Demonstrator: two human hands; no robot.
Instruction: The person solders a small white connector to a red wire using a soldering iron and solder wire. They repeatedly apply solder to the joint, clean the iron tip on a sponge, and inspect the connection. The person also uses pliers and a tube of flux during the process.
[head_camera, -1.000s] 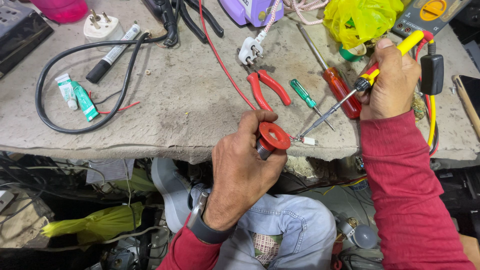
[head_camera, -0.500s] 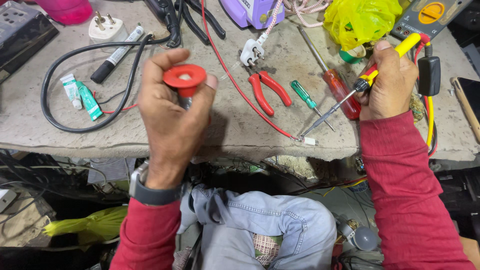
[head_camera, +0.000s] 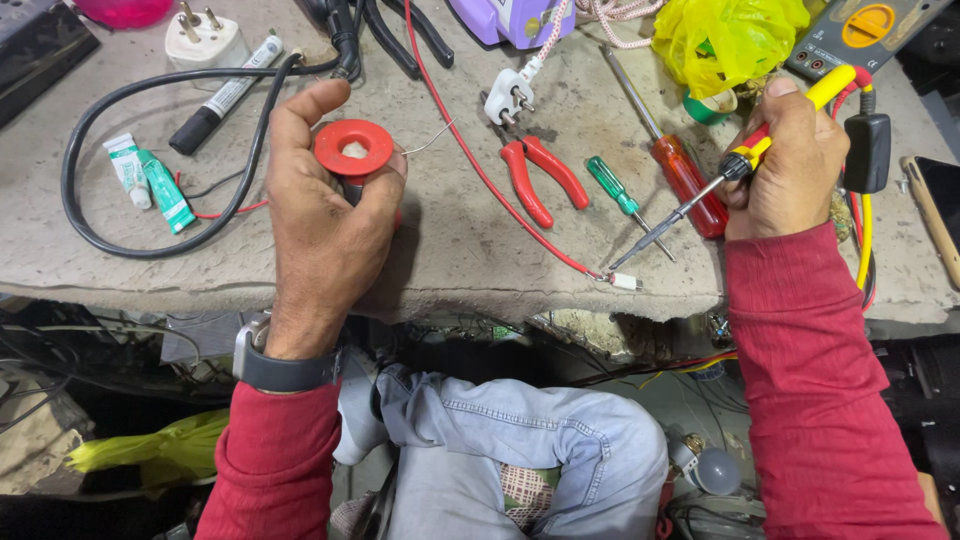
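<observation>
My left hand (head_camera: 325, 225) grips a red spool of solder wire (head_camera: 353, 150) upright over the worn grey bench (head_camera: 430, 250); a thin strand of solder sticks out to the right of the spool. My right hand (head_camera: 785, 165) holds a soldering iron with a yellow and red handle (head_camera: 745, 158), its metal tip pointing down-left toward the white end of a red wire (head_camera: 520, 215) near the bench's front edge. Both sleeves are red.
Red-handled pliers (head_camera: 540, 180), a green screwdriver (head_camera: 625, 200) and a red screwdriver (head_camera: 680, 180) lie between my hands. A black cable loop (head_camera: 130, 240), small tubes (head_camera: 150, 180), a marker (head_camera: 225, 95), white plugs (head_camera: 510, 95), a yellow bag (head_camera: 725, 40) and a multimeter (head_camera: 865, 35) lie around.
My left hand has carried the solder spool from the bench's front edge near the iron tip up and to the left. My right hand and the iron stayed in place.
</observation>
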